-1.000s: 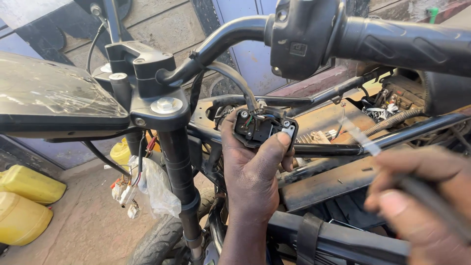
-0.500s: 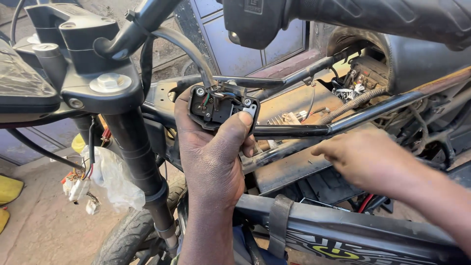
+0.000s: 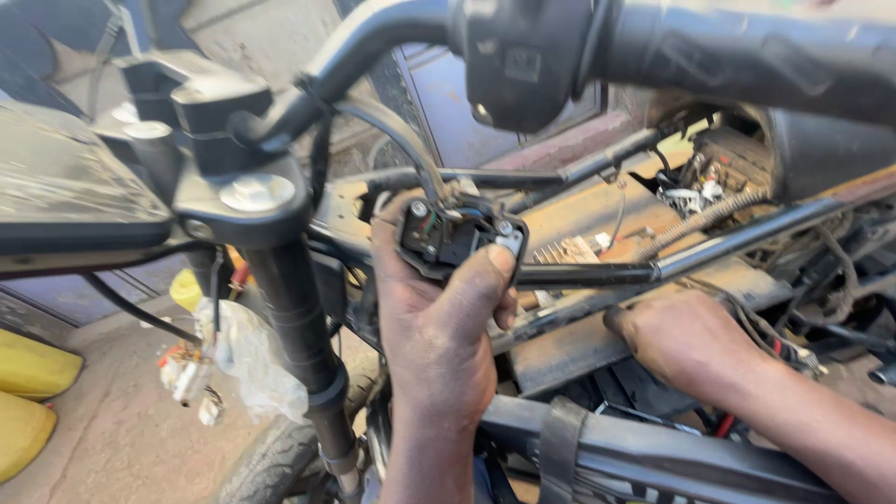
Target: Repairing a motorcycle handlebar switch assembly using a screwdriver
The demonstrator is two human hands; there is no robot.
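My left hand (image 3: 439, 317) grips a small black switch housing (image 3: 448, 238) with wires and screws showing inside, held up under the handlebar (image 3: 653, 51) of a stripped motorcycle. A black cable (image 3: 401, 140) runs from the housing up toward the handlebar. My right hand (image 3: 691, 341) is lowered onto the motorcycle frame (image 3: 579, 345), fingers curled and resting on a rusty metal plate beside a bundle of wires (image 3: 765, 331). No tool shows in it.
The fork leg (image 3: 299, 336) and steering clamp (image 3: 243, 196) stand at the left, with a plastic-wrapped connector bundle (image 3: 233, 359) hanging beside them. Yellow containers (image 3: 28, 392) lie on the concrete floor at far left. The front tyre (image 3: 280, 457) is below.
My right hand, raised with a thin tool a second ago, has dropped onto the frame, and the tool is out of sight. My left hand keeps hold of the switch housing. The view has shifted.
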